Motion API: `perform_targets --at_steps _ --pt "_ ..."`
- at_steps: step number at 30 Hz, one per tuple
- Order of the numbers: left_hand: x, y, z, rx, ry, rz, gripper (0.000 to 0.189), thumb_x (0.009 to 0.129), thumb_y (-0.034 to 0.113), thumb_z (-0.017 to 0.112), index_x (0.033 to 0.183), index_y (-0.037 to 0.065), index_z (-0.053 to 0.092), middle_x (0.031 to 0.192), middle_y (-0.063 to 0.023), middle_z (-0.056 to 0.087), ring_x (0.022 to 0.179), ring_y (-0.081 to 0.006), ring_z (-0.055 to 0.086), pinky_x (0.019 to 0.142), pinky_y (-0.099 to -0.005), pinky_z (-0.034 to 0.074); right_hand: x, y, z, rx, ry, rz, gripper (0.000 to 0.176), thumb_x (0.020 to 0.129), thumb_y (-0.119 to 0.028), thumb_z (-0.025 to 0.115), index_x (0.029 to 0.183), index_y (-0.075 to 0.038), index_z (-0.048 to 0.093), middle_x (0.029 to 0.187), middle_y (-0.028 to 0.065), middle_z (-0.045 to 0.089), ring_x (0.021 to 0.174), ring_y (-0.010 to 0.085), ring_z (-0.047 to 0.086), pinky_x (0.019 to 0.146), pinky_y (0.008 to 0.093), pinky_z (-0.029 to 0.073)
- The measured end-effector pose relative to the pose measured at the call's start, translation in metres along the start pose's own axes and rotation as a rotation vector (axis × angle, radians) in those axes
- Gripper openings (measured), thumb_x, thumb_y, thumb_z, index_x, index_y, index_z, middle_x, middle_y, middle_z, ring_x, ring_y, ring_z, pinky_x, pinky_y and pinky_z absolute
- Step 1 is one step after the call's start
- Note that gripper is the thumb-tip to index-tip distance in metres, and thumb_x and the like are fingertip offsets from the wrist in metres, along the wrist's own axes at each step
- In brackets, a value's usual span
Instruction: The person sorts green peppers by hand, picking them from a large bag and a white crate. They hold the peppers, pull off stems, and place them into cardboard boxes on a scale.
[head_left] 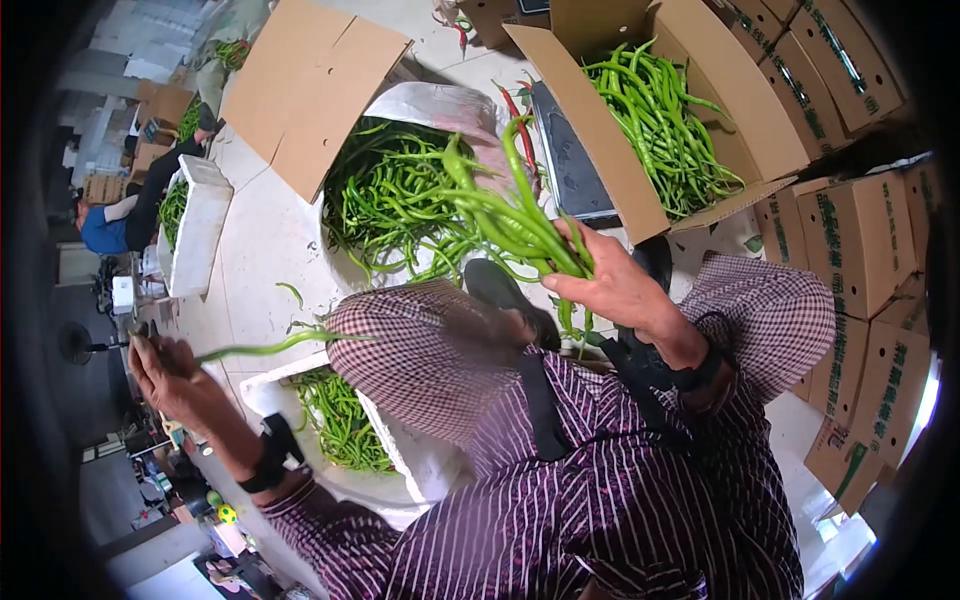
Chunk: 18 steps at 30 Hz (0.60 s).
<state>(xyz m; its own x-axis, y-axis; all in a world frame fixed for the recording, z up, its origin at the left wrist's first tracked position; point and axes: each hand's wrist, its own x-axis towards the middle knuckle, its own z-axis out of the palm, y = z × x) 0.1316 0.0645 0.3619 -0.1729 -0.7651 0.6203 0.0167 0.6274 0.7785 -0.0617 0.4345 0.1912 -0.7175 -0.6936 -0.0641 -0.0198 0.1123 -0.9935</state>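
My right hand (625, 285) is closed around a bunch of long green chili peppers (515, 225), their tips fanning out up and to the left. Off to the left, my left hand (172, 382) is raised, with a single long green chili pepper (265, 348) reaching from its fingers towards my knee. Beyond the bunch lies a heap of green chili peppers (390, 190) beside a white sack (435, 103). An open cardboard box (590, 130) at the upper right holds more green peppers (660, 125).
A white foam box (402, 460) with peppers stands by my left leg. Another foam box (205, 230) is further left, near a person in blue (105, 232). Printed cartons (855, 240) are stacked at right. A dark tray-like surface (572, 160) and red peppers (527, 130) lie beside the cardboard box.
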Motion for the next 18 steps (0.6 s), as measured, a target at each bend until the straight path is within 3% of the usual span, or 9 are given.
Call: perform_targets --at_steps 3,5,6,8,10,12,13,14,18 --pt "0.027 -0.025 -0.077 0.147 -0.068 -0.070 0.017 0.094 0.017 0.059 0.106 0.005 0.061 0.070 0.0026 0.049 0.057 -0.0027 0.039 0.048 -0.0188 0.030 -0.001 -0.001 -0.002 -0.040 -0.010 -0.009 0.037 0.080 -0.012 0.066 0.114 -0.003 0.054 0.076 0.0079 0.057 0.071 0.0146 0.053 0.068 0.0320 0.045" --pt "0.029 -0.046 -0.120 0.335 -0.279 -0.157 0.019 0.093 0.017 0.060 0.107 0.005 0.062 0.067 0.0031 0.048 0.054 -0.0015 0.035 0.045 -0.0187 0.027 -0.002 -0.006 0.003 -0.036 -0.001 -0.026 0.037 0.080 -0.012 0.065 0.114 -0.003 0.054 0.076 0.0085 0.057 0.070 0.0149 0.054 0.067 0.0323 0.046" --pt "0.025 -0.056 -0.136 0.492 -0.355 -0.255 0.022 0.093 0.015 0.060 0.110 0.002 0.063 0.074 0.0000 0.056 0.061 -0.0075 0.048 0.053 -0.0203 0.039 -0.002 -0.008 0.005 -0.030 0.012 -0.040 0.036 0.081 -0.012 0.065 0.113 -0.003 0.054 0.076 0.0092 0.057 0.070 0.0151 0.054 0.067 0.0326 0.046" --pt "0.014 -0.119 -0.179 0.948 -0.599 0.165 0.026 0.092 0.011 0.059 0.115 -0.002 0.060 0.086 -0.0049 0.064 0.078 -0.0171 0.060 0.073 -0.0262 0.049 -0.004 -0.013 0.009 -0.034 -0.017 -0.024 0.038 0.082 -0.012 0.066 0.116 -0.003 0.054 0.078 0.0109 0.059 0.071 0.0158 0.056 0.067 0.0328 0.047" --pt "-0.040 -0.046 -0.094 0.990 -0.589 0.406 0.033 0.090 0.006 0.059 0.121 -0.005 0.057 0.106 -0.0110 0.065 0.101 -0.0249 0.060 0.091 -0.0324 0.047 -0.006 -0.018 0.012 -0.038 -0.043 -0.064 0.040 0.083 -0.013 0.066 0.120 -0.003 0.053 0.081 0.0107 0.061 0.073 0.0146 0.058 0.069 0.0314 0.047" --pt "-0.086 0.011 -0.038 0.550 -0.614 -0.133 0.036 0.087 0.002 0.061 0.122 -0.004 0.057 0.119 -0.0153 0.060 0.105 -0.0251 0.059 0.092 -0.0334 0.047 -0.007 -0.013 0.019 0.060 -0.061 -0.054 0.043 0.083 -0.012 0.066 0.123 -0.004 0.052 0.085 0.0111 0.063 0.076 0.0145 0.058 0.071 0.0304 0.048" --pt "-0.107 0.024 -0.024 0.350 -0.694 -0.288 0.041 0.086 0.002 0.061 0.126 -0.003 0.053 0.124 -0.0162 0.057 0.108 -0.0247 0.057 0.092 -0.0337 0.047 -0.008 -0.014 0.021 0.182 -0.056 -0.015 0.042 0.083 -0.012 0.067 0.121 -0.003 0.052 0.087 0.0108 0.063 0.076 0.0141 0.058 0.071 0.0303 0.048" --pt "-0.125 0.036 -0.010 0.143 -0.770 -0.434 0.046 0.086 0.002 0.061 0.130 -0.003 0.050 0.128 -0.0170 0.054 0.110 -0.0244 0.056 0.092 -0.0339 0.047 -0.009 -0.015 0.023 0.307 -0.049 0.024 0.041 0.082 -0.011 0.067 0.120 -0.003 0.053 0.088 0.0105 0.064 0.077 0.0138 0.058 0.071 0.0303 0.048" --pt "-0.197 0.071 0.085 -0.357 -0.842 -0.786 0.050 0.089 0.005 0.056 0.134 -0.009 0.039 0.120 -0.0193 0.057 0.113 -0.0252 0.057 0.098 -0.0368 0.045 -0.018 -0.022 0.022 0.283 -0.040 0.072 0.037 0.081 -0.007 0.066 0.116 -0.002 0.053 0.088 0.0118 0.063 0.077 0.0178 0.060 0.071 0.0313 0.048"
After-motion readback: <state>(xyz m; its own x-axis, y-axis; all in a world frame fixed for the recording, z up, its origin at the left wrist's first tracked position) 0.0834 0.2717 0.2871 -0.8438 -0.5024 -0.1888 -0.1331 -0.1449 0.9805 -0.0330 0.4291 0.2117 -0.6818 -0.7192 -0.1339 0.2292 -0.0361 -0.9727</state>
